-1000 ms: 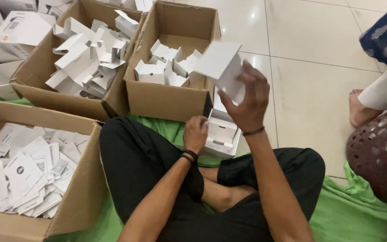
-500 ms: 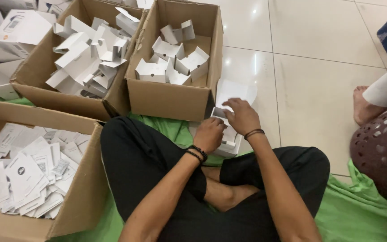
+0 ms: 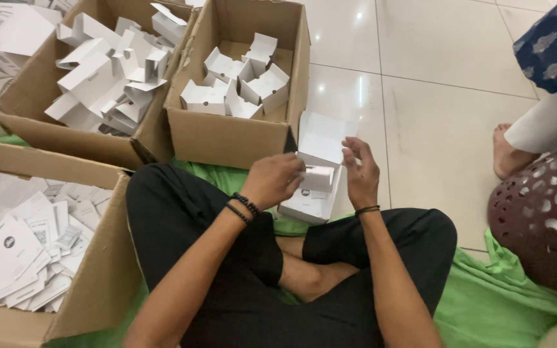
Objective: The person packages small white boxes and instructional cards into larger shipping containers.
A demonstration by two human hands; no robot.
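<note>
The left hand (image 3: 273, 180) grips a small white box (image 3: 318, 177), held between both hands. The right hand (image 3: 360, 173) is open, fingers just beside it.

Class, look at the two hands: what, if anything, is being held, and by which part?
The left hand pinches a small white cardboard insert by its left end; the right hand is open beside its right end, over an open white box.
</note>
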